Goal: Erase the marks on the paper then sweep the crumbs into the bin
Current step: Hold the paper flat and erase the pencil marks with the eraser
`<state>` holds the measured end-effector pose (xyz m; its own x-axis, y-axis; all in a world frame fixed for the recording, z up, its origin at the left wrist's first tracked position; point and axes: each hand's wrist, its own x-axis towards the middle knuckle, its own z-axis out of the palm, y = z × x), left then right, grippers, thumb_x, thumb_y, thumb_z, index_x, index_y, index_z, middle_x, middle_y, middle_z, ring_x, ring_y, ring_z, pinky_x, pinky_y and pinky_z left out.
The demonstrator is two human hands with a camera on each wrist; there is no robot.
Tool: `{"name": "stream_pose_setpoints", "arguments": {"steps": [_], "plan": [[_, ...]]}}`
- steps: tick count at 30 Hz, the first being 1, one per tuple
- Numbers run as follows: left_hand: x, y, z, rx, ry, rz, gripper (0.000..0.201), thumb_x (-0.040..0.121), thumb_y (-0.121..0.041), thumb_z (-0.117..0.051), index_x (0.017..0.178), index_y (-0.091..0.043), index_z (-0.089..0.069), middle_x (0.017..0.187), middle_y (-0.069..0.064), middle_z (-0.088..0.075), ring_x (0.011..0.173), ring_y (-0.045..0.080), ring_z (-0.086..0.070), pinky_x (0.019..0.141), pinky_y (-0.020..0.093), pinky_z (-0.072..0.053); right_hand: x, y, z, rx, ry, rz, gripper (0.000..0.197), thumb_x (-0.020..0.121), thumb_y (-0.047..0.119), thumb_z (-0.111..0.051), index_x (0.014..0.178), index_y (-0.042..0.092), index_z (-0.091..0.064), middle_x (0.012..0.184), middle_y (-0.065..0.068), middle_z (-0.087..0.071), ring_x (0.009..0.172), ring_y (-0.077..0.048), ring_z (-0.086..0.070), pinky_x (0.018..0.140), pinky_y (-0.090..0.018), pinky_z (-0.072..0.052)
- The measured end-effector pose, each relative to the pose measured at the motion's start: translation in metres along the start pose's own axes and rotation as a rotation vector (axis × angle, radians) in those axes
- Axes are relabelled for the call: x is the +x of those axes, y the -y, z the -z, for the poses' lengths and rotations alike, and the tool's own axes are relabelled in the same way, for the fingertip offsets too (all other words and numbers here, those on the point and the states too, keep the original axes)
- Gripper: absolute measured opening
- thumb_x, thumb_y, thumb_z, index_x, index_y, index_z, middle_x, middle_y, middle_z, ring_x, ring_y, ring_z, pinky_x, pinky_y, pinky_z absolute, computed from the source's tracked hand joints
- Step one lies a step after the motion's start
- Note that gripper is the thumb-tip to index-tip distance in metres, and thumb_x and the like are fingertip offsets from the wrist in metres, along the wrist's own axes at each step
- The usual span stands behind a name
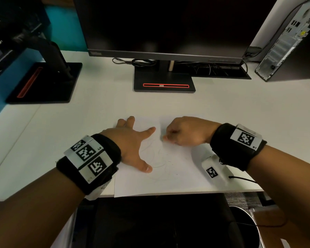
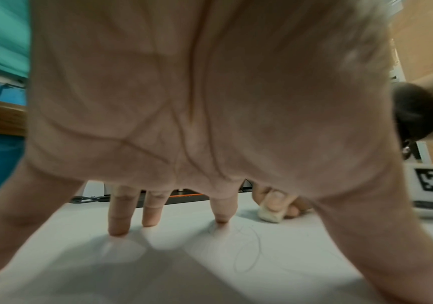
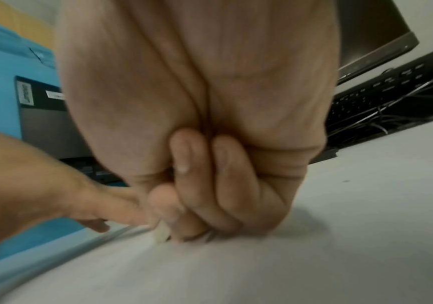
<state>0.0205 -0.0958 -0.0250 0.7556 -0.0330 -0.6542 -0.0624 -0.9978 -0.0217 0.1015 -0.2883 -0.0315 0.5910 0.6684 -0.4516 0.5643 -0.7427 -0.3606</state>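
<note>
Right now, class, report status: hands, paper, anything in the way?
Left hand flat, pinning paper. Right hand pinching eraser on the pencil marks. Marks remain. Nothing obstructing.

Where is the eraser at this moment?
In the left wrist view the eraser is pinched in the right hand, pressed on the paper just right of the left hand.

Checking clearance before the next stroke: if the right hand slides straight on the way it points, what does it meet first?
Probably the left hand's index finger; the right hand, gripping the eraser, points at it across the paper.
</note>
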Motion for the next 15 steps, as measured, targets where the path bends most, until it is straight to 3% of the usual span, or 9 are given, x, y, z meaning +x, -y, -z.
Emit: {"name": "stream_pose_setpoints", "arguments": {"steps": [2,6,10,13,15], "plan": [[0.001,0.0,0.0,-0.003,-0.002,0.0,0.123,0.068,-0.081,-0.069,0.151,-0.054,0.018,0.163,0.009,0.022,0.152,0.033,0.014,0.117,0.056,-0.029,-0.001,0.004,-0.004,-0.033,-0.037,0.029,0.044,0.105,0.045,-0.046,0.075,0.016,-0.057,0.075,0.004,-0.059,0.07,-0.016,-0.053,0.065,-0.029,-0.041],[0.002,0.001,-0.001,-0.003,0.002,-0.002,0.124,0.068,-0.081,-0.069,0.151,-0.054,0.02,0.163,0.01,0.024,0.152,0.033,0.016,0.118,0.056,-0.029,-0.005,0.006,-0.009,0.009,0.106,0.046,0.043,0.102,0.047,-0.05,0.072,0.016,-0.057,0.066,0.003,-0.057,0.064,-0.018,-0.052,0.068,-0.033,-0.046],[0.001,0.001,-0.001,-0.015,-0.003,-0.009,0.124,0.068,-0.08,-0.07,0.151,-0.054,0.018,0.163,0.009,0.023,0.152,0.033,0.015,0.117,0.056,-0.03,0.0,0.007,-0.005,-0.049,-0.048,0.037,0.042,0.105,0.043,-0.047,0.075,0.015,-0.057,0.075,0.005,-0.057,0.074,-0.019,-0.054,0.065,-0.03,-0.039],[0.002,0.001,-0.002,-0.013,0.0,-0.008,0.123,0.068,-0.081,-0.069,0.15,-0.055,0.019,0.163,0.009,0.023,0.152,0.033,0.013,0.117,0.055,-0.03,-0.002,0.012,-0.012,-0.029,0.101,0.065,0.043,0.103,0.046,-0.049,0.073,0.016,-0.055,0.067,0.005,-0.056,0.065,-0.018,-0.052,0.068,-0.034,-0.045],[0.001,0.001,-0.001,-0.009,-0.003,-0.008,0.123,0.069,-0.08,-0.069,0.151,-0.054,0.019,0.163,0.01,0.022,0.152,0.034,0.013,0.118,0.054,-0.029,-0.001,0.009,-0.008,-0.002,0.101,0.036,0.044,0.101,0.048,-0.05,0.071,0.016,-0.056,0.066,0.001,-0.056,0.064,-0.02,-0.051,0.068,-0.037,-0.048]]}}
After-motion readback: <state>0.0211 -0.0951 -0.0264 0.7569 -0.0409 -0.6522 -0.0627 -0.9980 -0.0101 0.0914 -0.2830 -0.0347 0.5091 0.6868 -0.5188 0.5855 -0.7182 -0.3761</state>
